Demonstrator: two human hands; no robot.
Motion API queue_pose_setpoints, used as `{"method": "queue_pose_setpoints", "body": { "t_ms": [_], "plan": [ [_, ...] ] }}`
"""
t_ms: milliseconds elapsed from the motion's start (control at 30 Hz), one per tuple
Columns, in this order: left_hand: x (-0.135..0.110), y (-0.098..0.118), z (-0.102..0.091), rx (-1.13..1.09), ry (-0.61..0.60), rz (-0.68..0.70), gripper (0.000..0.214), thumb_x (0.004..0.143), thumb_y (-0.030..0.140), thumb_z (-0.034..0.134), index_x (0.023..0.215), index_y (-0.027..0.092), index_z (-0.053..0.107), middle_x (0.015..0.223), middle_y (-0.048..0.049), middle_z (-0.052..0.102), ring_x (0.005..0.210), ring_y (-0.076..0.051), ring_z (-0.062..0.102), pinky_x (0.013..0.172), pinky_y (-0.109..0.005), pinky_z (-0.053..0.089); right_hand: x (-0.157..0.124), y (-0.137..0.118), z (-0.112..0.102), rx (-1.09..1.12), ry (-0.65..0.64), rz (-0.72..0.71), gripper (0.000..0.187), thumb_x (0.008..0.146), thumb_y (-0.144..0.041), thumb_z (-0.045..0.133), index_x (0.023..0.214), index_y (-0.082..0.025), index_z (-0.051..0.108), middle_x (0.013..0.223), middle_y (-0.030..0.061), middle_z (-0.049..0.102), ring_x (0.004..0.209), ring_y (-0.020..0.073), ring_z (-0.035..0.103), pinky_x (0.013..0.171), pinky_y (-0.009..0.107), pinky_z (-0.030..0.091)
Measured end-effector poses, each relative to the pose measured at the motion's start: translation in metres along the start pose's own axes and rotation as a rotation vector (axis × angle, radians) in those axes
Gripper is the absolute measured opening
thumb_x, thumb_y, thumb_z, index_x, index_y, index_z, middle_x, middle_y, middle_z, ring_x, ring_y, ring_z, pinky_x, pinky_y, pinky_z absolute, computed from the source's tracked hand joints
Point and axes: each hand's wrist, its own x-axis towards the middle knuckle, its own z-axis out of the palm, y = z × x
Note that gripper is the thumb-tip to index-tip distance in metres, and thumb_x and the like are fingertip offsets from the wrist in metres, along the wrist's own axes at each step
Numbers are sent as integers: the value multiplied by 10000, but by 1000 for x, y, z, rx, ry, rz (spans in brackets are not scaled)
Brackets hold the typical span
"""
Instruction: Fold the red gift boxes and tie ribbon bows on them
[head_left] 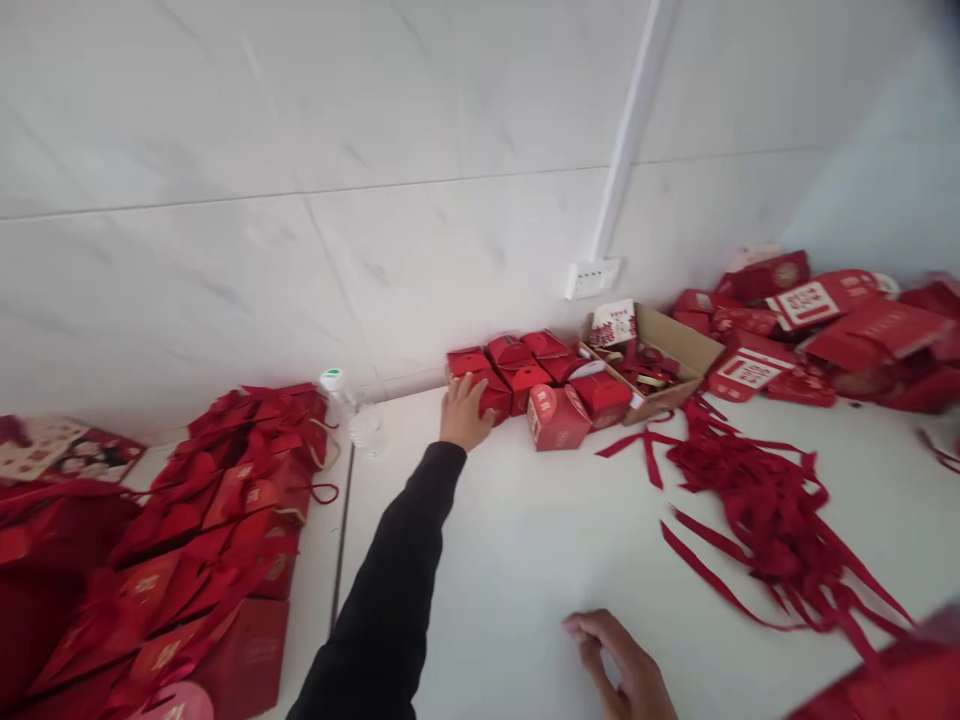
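Observation:
My left hand (465, 413), in a black sleeve, reaches far across the white table (525, 540) and rests on a small red gift box (480, 385) at the left end of a cluster of red gift boxes (547, 385) by the wall. Its fingers curl round the box. My right hand (626, 665) lies low on the table near the front edge, fingers loosely bent, holding nothing. A heap of loose red ribbons (765, 510) lies to its right.
An open cardboard box (675, 345) with red items stands behind the ribbons. Flat red packaging (817, 320) is piled at the back right. Red gift bags (217, 520) crowd the left table. A clear water bottle (349, 410) stands by the wall.

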Motion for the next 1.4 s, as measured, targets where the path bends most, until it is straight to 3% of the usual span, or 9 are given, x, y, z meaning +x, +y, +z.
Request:
{"method": "queue_pose_setpoints", "body": {
  "t_ms": [167,367,533,667,767,900,1000,1267,1400],
  "plan": [
    [-28,-11,-5,44,-111,50,457,791,140,604,1244,164,657,1471,-197,542,1386,-409,471,1178,-614,337,6,-25,-9,-97,-41,-52,348,1046,-419,427,914,-234,690,868,38,738,789,183,722,722,245,599],
    [-145,-4,-48,90,-108,192,433,914,308,589,1336,212,591,1490,-154,519,1378,-363,474,1128,-576,429,36,-22,-64,-279,143,44,332,1031,-406,434,1115,-207,685,1009,77,746,813,207,706,727,302,593],
    [-227,31,-90,10,10,27,332,976,340,567,1299,268,592,1394,-111,557,1323,-289,528,1075,-498,493,74,10,-118,-493,257,123,251,884,-320,549,926,-118,691,1012,226,674,1158,429,585,1029,663,385],
    [-239,47,-99,-21,-7,-122,286,992,335,525,1257,246,585,1413,-128,535,1367,-294,490,1087,-500,480,86,25,-122,-568,210,184,254,888,-323,554,744,-140,655,937,238,642,1186,532,536,929,721,387],
    [-242,51,-104,-6,-137,-70,409,964,327,556,1355,226,493,1464,-151,498,1408,-316,438,1112,-531,449,83,17,-118,-564,139,153,315,941,-407,516,776,-169,640,927,206,664,1046,454,629,893,647,447],
    [-255,56,-110,27,-216,-60,458,933,285,583,1368,226,454,1452,-150,505,1416,-326,423,1132,-543,428,71,-15,-105,-452,-3,62,445,976,-617,422,927,-229,633,968,110,719,881,273,695,710,384,534],
    [-266,59,-110,50,-274,-70,372,931,219,557,1300,224,507,1399,-143,530,1352,-310,479,1103,-526,462,61,-49,-87,-341,-151,5,470,957,-676,453,991,-260,668,967,35,737,823,201,696,681,300,536],
    [-278,72,-105,-26,-233,-46,403,946,163,536,1339,252,558,1540,-134,398,1494,-343,301,1152,-582,402,51,-115,-50,-51,-601,43,349,981,-534,502,965,-246,698,961,12,739,839,195,665,763,304,523],
    [-275,76,-102,-111,-167,-113,306,981,213,543,1273,268,618,1476,-114,490,1460,-310,376,1137,-539,432,55,-125,-45,-59,-632,92,308,981,-491,515,943,-242,692,940,11,736,792,188,635,752,309,490]
  ]
}}
